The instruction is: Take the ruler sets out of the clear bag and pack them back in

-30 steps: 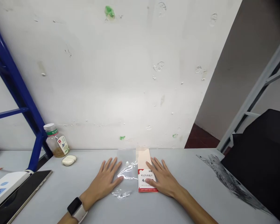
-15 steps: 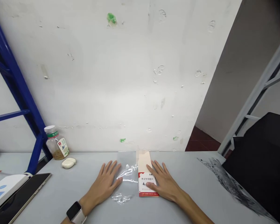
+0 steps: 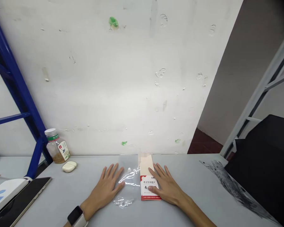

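Observation:
My left hand point(image 3: 107, 186) lies flat on the grey table, fingers spread, its thumb at the left edge of a clear plastic sleeve point(image 3: 129, 179). The sleeve has a crumpled lower end and shiny creases. Right beside it lies a flat red, white and cream card packet point(image 3: 148, 179) with Chinese print and a "4" on its label. My right hand point(image 3: 168, 186) rests open on the packet's right side; its thumb and index finger lie over the edge and hide part of the print. Neither hand grips anything.
On the left stand a jar point(image 3: 57, 146) with a white lid, a cream oval case point(image 3: 69, 166), a dark phone point(image 3: 23, 198) and a white power strip point(image 3: 4, 192). A blue metal frame point(image 3: 19, 78) rises there. To the right are a black sheet-like object point(image 3: 262, 164) and a white wall point(image 3: 132, 78) stands behind.
The view has shifted very slightly. Both hands, the plastic sleeve and the packet keep their places on the table.

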Tool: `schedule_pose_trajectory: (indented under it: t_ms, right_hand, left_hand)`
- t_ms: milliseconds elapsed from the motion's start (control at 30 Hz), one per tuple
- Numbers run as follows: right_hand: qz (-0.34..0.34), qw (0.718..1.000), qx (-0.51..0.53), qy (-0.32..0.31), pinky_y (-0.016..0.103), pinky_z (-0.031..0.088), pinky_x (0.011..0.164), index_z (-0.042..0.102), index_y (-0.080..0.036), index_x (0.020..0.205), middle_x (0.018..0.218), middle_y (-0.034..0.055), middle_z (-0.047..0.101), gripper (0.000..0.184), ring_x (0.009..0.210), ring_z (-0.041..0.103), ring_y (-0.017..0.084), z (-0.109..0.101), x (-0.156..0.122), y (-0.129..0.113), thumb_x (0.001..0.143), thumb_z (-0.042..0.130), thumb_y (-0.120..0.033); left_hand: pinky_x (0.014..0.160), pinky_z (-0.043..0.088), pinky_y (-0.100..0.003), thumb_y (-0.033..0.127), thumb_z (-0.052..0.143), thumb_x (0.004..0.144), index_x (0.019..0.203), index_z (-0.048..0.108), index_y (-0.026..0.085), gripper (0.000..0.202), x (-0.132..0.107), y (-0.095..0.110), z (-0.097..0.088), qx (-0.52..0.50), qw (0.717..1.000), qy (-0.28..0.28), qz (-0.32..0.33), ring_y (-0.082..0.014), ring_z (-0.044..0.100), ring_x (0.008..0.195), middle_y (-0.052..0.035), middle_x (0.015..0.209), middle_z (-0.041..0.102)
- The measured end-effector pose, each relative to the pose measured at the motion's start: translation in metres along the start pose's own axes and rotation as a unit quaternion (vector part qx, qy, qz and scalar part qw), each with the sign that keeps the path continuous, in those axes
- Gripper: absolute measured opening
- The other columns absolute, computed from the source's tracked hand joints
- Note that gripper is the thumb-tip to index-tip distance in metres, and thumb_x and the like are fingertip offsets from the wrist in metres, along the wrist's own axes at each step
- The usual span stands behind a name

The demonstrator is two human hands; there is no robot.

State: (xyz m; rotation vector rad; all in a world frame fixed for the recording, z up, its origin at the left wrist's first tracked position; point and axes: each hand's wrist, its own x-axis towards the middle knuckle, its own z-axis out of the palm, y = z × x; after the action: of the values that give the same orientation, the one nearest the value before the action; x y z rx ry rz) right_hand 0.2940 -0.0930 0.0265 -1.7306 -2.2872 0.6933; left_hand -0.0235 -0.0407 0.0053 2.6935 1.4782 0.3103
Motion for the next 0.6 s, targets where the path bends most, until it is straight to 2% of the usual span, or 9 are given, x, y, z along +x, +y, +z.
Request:
schedule_pose_trajectory:
  t_ms: [167, 600]
  right_hand:
    - [0.008, 1.0, -0.007, -0.01, 0.049, -0.008, 0.12, 0.012, -0.033, 0.153, 0.162, -0.0047, -0.003, 0.079, 0.149, -0.008, 0.024, -0.0007, -0.0002, -0.0013, 0.087, 0.03, -0.073]
    - [0.003, 1.0, -0.005, -0.011, 0.048, -0.009, 0.12, 0.01, -0.032, 0.153, 0.162, -0.0038, -0.001, 0.081, 0.149, -0.007, 0.023, -0.0017, 0.0, -0.0013, 0.087, 0.03, -0.074]
  left_hand:
    - [0.115, 0.016, -0.059, 0.061, 0.035, 0.095, 0.15, 0.024, 0.038, 0.061, 0.0008, 0.0004, -0.0003, 0.005, 1.0, -0.018, -0.004, -0.0338, 0.022, 0.145, -0.0041, 0.159, 0.024]
    - [0.116, 0.017, -0.057, 0.061, 0.031, 0.096, 0.151, 0.024, 0.037, 0.06, 0.002, 0.0004, -0.0028, 0.02, 1.0, -0.022, 0.008, -0.0324, 0.022, 0.145, -0.0029, 0.159, 0.027]
